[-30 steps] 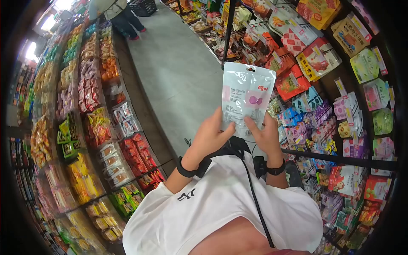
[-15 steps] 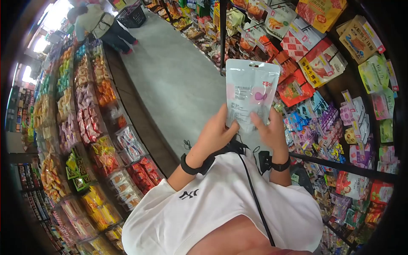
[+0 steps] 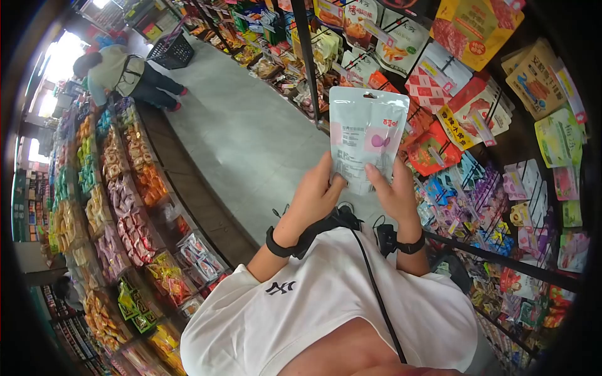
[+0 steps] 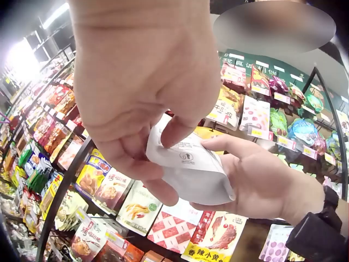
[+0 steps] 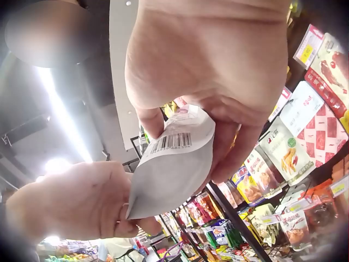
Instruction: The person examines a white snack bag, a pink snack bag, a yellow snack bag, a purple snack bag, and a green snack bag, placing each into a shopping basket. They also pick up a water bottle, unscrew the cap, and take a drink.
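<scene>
A white pouch (image 3: 369, 135) with pink patches and printed text stands upright between both hands in the head view, a hang hole at its top edge. My left hand (image 3: 315, 195) pinches its lower left side, thumb on the near face. My right hand (image 3: 397, 195) grips the lower right side, thumb also on the printed face. In the left wrist view the pouch (image 4: 191, 166) shows its bottom fold, fingers behind it. The right wrist view shows a barcode on the pouch (image 5: 173, 164) and its grey base.
Racks of hanging snack bags (image 3: 476, 125) stand close on the right, with a black rail (image 3: 501, 258). Bins of wrapped snacks (image 3: 135, 229) line the left. Along the grey aisle floor (image 3: 232, 125), a person (image 3: 128, 75) bends by the bins near a black basket (image 3: 170, 51).
The view has turned, bringing more of the far aisle, the person and the basket into sight. Both hands keep hold of the pouch at nearly the same place.
</scene>
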`<state>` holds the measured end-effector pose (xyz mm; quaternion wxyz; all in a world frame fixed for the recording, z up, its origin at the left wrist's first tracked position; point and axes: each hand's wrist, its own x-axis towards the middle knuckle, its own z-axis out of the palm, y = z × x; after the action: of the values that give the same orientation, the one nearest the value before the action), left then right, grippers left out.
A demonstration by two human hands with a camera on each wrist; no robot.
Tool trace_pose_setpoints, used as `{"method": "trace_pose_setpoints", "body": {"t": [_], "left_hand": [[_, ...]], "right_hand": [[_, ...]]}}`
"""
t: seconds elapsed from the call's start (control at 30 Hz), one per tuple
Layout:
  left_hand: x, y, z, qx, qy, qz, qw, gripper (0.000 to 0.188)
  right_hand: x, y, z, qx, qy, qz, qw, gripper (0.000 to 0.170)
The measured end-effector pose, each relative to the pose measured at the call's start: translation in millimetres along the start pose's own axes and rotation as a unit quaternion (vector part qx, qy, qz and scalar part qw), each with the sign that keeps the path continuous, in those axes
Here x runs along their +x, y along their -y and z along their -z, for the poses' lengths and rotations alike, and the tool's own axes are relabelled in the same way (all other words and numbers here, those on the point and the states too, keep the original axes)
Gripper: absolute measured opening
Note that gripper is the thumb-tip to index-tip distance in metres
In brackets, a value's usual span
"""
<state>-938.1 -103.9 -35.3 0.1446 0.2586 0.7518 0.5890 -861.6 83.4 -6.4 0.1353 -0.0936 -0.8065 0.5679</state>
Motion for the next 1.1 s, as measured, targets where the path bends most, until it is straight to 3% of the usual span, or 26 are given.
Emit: {"method": "trace_pose_setpoints", "body": {"t": [0.03, 0.13, 0.23, 0.4, 0.5, 0.6, 0.7, 0.8, 0.9, 1.03, 1.1], "left_hand": [[6, 7, 5, 0.008, 0.001, -0.007, 1.000, 0.025], [25, 12, 30, 0.020, 0.015, -0.006, 1.000, 0.025], [41, 11, 64, 0.010, 0.061, 0.026, 0.998, 0.026], [67, 24, 124, -0.005, 0.119, -0.003, 0.993, 0.031], [77, 41, 150, 0.019, 0.145, -0.020, 0.989, 0.036], [85, 53, 164, -0.003, 0.182, -0.030, 0.983, 0.037], [89, 51, 176, -0.066, 0.267, -0.025, 0.961, 0.038], [94, 45, 178, -0.021, 0.302, -0.056, 0.951, 0.042], [93, 48, 163, -0.103, 0.311, -0.048, 0.943, 0.049], [86, 39, 141, -0.165, 0.337, -0.039, 0.926, 0.051], [86, 25, 139, -0.079, 0.365, -0.069, 0.925, 0.047]], "right_hand": [[7, 3, -4, 0.009, 0.004, -0.018, 1.000, 0.035], [28, -4, -23, -0.032, -0.036, 0.057, 0.997, 0.033], [45, 9, -34, -0.064, -0.007, 0.039, 0.997, 0.034], [65, 25, -79, -0.066, -0.045, 0.042, 0.996, 0.037], [65, 35, -106, -0.115, -0.087, 0.020, 0.989, 0.041], [58, 45, -125, -0.062, -0.096, -0.065, 0.991, 0.044], [45, 36, -136, -0.063, -0.136, -0.051, 0.987, 0.046], [31, 48, -141, -0.056, -0.158, -0.088, 0.982, 0.047], [14, 56, -143, -0.075, -0.175, -0.125, 0.974, 0.049], [-14, 56, -141, -0.040, -0.238, -0.122, 0.963, 0.069], [-24, 60, -146, 0.011, -0.312, -0.101, 0.945, 0.086]]}}
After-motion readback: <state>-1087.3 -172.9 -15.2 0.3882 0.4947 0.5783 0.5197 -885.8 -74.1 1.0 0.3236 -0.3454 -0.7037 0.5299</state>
